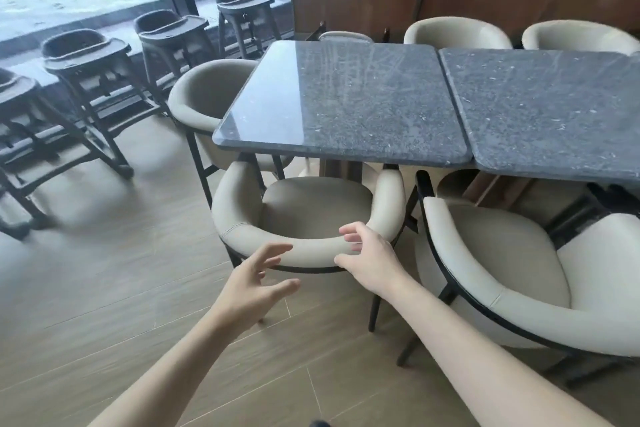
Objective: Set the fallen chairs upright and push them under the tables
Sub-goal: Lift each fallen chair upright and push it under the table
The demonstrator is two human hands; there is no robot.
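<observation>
Upright chair (308,215) partly under left table (346,97), second chair (512,274) right, high chairs (90,55) far left.

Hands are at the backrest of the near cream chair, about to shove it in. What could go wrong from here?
1. The near chair has its arm tips already at the left table edge; a hard push may knock them against the slab.
2. The right hand has fingers curled over the backrest while the left hand hangs open, so the push could skew toward the neighbouring chair.
</observation>
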